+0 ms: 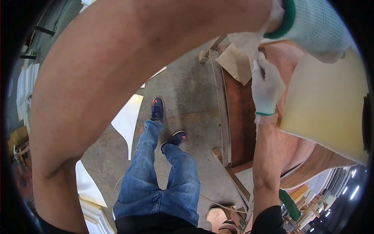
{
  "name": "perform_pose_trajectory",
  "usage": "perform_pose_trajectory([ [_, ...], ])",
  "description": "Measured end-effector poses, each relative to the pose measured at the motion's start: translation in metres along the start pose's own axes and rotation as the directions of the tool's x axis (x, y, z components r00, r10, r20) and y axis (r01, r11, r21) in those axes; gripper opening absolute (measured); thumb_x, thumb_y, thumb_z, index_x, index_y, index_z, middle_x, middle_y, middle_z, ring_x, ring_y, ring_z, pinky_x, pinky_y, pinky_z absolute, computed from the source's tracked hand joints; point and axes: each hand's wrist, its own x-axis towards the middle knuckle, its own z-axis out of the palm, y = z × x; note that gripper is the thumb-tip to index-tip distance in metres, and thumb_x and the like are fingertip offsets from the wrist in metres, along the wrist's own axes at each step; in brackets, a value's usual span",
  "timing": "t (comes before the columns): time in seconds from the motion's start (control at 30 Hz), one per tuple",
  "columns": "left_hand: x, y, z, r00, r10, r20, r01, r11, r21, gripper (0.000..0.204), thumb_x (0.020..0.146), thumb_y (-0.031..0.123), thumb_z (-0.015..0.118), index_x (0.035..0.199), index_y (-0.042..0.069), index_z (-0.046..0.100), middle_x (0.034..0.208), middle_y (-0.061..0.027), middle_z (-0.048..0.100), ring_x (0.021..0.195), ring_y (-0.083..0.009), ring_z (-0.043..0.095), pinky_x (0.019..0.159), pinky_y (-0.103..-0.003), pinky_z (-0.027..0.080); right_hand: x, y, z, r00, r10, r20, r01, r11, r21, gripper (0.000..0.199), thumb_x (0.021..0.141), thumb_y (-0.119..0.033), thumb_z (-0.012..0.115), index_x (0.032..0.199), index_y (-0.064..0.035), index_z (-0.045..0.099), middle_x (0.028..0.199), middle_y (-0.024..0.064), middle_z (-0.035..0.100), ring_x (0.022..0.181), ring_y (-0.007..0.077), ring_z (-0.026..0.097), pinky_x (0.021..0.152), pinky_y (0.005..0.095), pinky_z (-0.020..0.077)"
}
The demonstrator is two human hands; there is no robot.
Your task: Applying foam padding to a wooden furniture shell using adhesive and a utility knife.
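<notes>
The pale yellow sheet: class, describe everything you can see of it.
The pale yellow sheet looks like smooth, matte foam, with an uneven, whitish lower edge. It appears draped over the reddish wooden form at the picture's right, its far side nearing the view's edge. The gloved left hand overlaps its upper part; contact is unclear.

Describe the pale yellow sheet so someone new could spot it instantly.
Find the large reddish-brown wooden structure toward the picture's right side. Just right of the gloved right hand there is the sheet. It is broad and pale yellow, unlike the narrower, mostly white tapering piece on the floor.
</notes>
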Motion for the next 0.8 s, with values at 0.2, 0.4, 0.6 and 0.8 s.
perform_pose_trajectory([
  [0.2,0.001,-0.006,-0.008,1.000,-0.023,-0.012,0.022,1.000,-0.014,0.016,0.092,0.016,0.063,0.100,0.008,0.074,0.087,-0.0120,0.074,0.073,-0.0202,0.071,0.066,-0.031,0.057,-0.005,0.008,0.009,0.993,-0.092,-0.069,0.082,0.987,-0.137,0.009,0.087,-0.011,0.072,0.096,-0.0093,0.072,0.072,0.0095,0.063,0.063,0.0251,0.062,0.058,0.0365,0.0494],
  [0.4,0.021,-0.002,-0.042,0.999,-0.032,-0.008,0.032,0.999,-0.010,0.016,0.092,0.016,0.063,0.100,0.009,0.074,0.087,-0.0121,0.074,0.074,-0.0205,0.071,0.067,-0.031,0.057,-0.044,-0.012,-0.006,0.994,-0.017,0.104,0.026,0.995,-0.092,0.020,0.086,-0.008,0.072,0.106,-0.0109,0.073,0.076,0.0099,0.064,0.064,0.0276,0.063,0.058,0.0369,0.0511],
  [0.6,0.015,-0.053,-0.114,0.905,0.383,-0.184,-0.312,0.893,0.323,0.024,0.094,0.023,0.063,0.116,0.015,0.069,0.107,-0.0137,0.072,0.090,-0.0217,0.071,0.082,-0.034,0.059,-0.101,-0.070,-0.075,0.941,0.251,0.226,-0.240,0.968,-0.075,0.019,0.086,-0.006,0.074,0.105,-0.0038,0.073,0.075,0.0150,0.064,0.066,0.0288,0.064,0.062,0.0371,0.0514],
  [0.8,-0.158,-0.106,-0.132,0.726,-0.554,0.407,0.598,0.801,0.022,0.038,0.080,0.010,0.051,0.112,0.011,0.073,0.108,-0.0187,0.071,0.102,-0.0361,0.068,0.096,-0.041,0.050,-0.134,-0.130,-0.162,0.822,0.496,0.279,-0.481,0.868,-0.125,0.027,0.085,-0.003,0.073,0.112,-0.0022,0.071,0.075,0.0130,0.063,0.063,0.0278,0.061,0.060,0.0371,0.0508],
])
